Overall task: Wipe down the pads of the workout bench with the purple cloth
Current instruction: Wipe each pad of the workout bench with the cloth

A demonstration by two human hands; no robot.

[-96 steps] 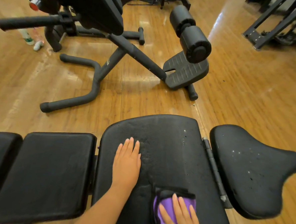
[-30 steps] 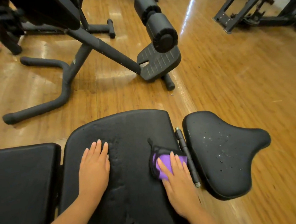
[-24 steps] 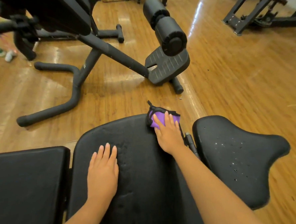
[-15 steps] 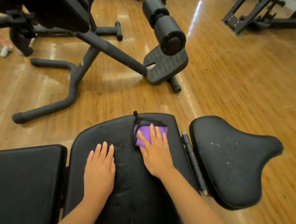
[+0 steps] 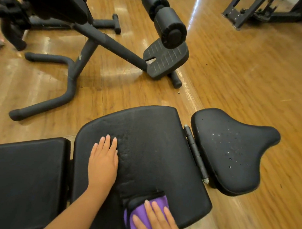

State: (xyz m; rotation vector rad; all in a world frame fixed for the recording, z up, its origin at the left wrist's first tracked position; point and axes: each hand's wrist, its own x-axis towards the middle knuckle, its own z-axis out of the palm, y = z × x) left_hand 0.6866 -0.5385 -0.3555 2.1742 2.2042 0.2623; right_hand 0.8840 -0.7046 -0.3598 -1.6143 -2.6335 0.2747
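On the near edge of the middle pad (image 5: 153, 150), at about six o'clock in the view, the right hand (image 5: 155, 220) lies flat with fingers spread, pressing the purple cloth (image 5: 138, 218) down rather than gripping it. The left hand (image 5: 103, 162) rests open, fingers together, at nine o'clock of the same pad, bracing it. To wipe well, I judge, keep the palm flat and run overlapping strokes away toward twelve o'clock, lifting the left hand to reach beneath it. At three o'clock the seat pad (image 5: 232, 154) shows pale specks and looks unwiped; the hinge bar (image 5: 195, 152) between the pads could snag the cloth. At nine o'clock sits another pad (image 5: 24, 177). Beyond, on the wooden floor (image 5: 246, 76), stands a roller-pad machine (image 5: 163, 23), well apart.
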